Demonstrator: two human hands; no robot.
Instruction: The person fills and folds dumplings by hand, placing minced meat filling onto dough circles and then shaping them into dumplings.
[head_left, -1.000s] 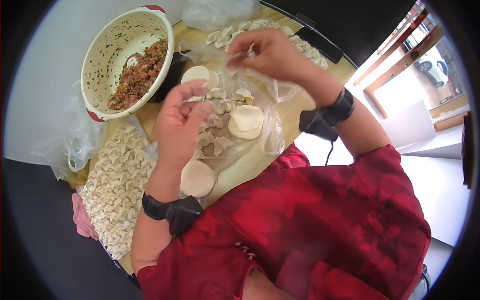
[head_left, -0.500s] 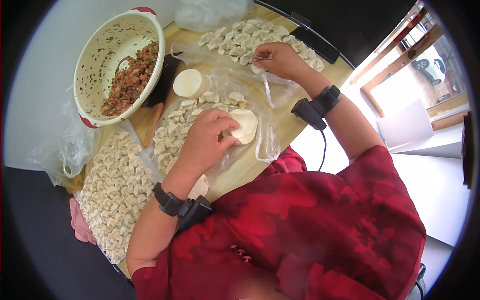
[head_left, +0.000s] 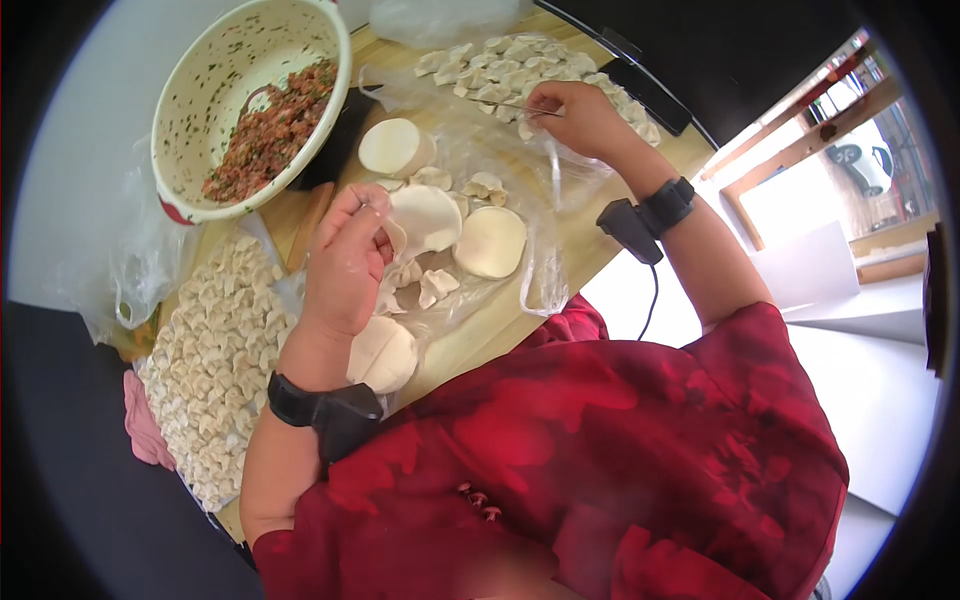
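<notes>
Pinched between the fingers and thumb of my left hand (head_left: 345, 255) is a round dumpling wrapper (head_left: 425, 218), raised with its far edge hanging free. Just right of it lies a wrapper stack (head_left: 490, 243) on clear plastic. My right hand (head_left: 578, 118) is closed around a thin metal utensil (head_left: 518, 106) that points left; its working end is too small to make out. That hand is over the edge of the far group of folded dumplings (head_left: 520, 65). A few more dumplings (head_left: 435, 288) lie below the raised wrapper, partly hidden by my left hand.
A white bowl (head_left: 175, 150) of meat filling (head_left: 270, 130) stands at the upper left. Many dumplings (head_left: 220, 350) cover the left side. A tall wrapper stack (head_left: 392, 147) and another wrapper pile (head_left: 382, 355) are nearby. Plastic bags (head_left: 140, 270) lie around; a pink cloth (head_left: 145, 420) hangs at the left edge.
My left hand has picked up a wrapper from the stack and moved left with it. My right hand has turned slightly, and the metal utensil shows more clearly. The view has shifted a little.
</notes>
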